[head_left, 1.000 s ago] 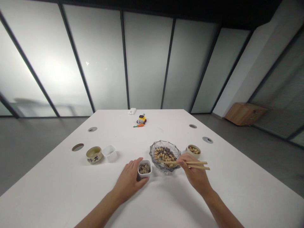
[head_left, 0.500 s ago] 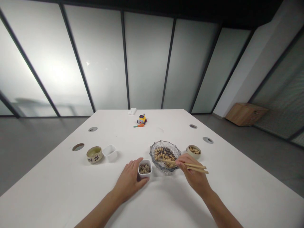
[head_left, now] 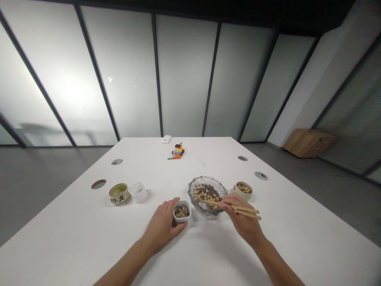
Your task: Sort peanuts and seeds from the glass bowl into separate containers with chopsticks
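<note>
My left hand (head_left: 164, 221) is wrapped round the left side of a small white square cup (head_left: 189, 214), which stands on the table. Striped seeds, apparently sunflower seeds (head_left: 181, 211), lie inside it. With my right hand (head_left: 241, 216) I hold a pair of wooden chopsticks (head_left: 245, 211). Their tips reach into a scalloped clear glass bowl (head_left: 193, 182) just right of the cup. In that bowl are pale, pistachio-like nuts (head_left: 200, 194) and dark seeds (head_left: 210, 188). Whether the tips pinch anything is too small to tell.
Right of the glass bowl stands a small ceramic bowl (head_left: 247, 196) of pale nuts. To the left are a ceramic bowl with dark characters (head_left: 119, 198) and a white square cup (head_left: 139, 196). Farther back lie a toy car (head_left: 178, 149), an orange toy carrot (head_left: 176, 157) and a white box (head_left: 166, 139).
Hardly anything differs. Both hands keep their places, and the chopstick tips stay in the glass bowl; the whole view has shifted very slightly.
</note>
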The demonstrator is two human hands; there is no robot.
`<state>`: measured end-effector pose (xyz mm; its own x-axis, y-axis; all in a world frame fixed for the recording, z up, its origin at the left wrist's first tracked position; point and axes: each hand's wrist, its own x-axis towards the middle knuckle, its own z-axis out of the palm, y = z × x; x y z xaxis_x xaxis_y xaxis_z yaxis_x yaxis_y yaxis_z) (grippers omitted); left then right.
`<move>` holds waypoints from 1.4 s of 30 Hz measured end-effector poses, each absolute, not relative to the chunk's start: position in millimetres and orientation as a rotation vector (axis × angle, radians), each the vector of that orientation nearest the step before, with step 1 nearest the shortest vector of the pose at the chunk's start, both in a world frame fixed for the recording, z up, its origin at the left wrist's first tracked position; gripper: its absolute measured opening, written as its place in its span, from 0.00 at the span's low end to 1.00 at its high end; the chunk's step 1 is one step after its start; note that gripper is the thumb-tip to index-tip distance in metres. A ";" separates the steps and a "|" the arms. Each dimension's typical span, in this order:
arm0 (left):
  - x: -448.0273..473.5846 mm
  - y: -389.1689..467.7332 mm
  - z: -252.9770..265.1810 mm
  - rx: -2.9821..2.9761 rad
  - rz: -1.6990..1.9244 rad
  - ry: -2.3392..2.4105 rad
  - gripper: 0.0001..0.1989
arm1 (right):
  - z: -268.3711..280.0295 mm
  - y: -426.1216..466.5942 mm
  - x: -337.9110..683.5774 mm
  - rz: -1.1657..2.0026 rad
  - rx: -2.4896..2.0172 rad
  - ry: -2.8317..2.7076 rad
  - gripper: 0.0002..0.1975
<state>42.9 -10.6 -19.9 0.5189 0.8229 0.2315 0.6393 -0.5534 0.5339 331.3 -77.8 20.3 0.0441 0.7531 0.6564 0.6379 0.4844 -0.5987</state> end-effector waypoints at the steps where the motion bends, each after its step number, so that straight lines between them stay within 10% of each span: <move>1: 43.0 -10.6 -19.7 2.380 0.658 1.207 0.34 | 20.2 -78.0 330.9 0.129 -1.205 -1.653 0.13; 42: 43.5 -12.1 -16.7 2.374 0.649 1.210 0.33 | 23.7 -83.5 324.0 0.007 -1.121 -1.596 0.07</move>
